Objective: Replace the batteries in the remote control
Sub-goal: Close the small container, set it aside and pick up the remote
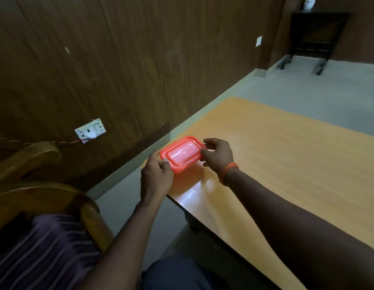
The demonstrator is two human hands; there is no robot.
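Note:
A small red plastic box [183, 154] with a snap-on lid sits at the near left corner of the wooden table [286, 164]. My left hand [155, 176] grips its near left end, thumb on the lid's rim. My right hand [218, 154] holds its far right end with fingers curled over the edge. The lid is on, so what is inside stays hidden. No remote control or batteries are in view.
A wooden chair [35, 185] stands at my left, by a wood-panelled wall with a white socket plate [90, 130] and a plugged-in wire. Grey floor lies between wall and table. A dark stand [315, 36] is at the far right.

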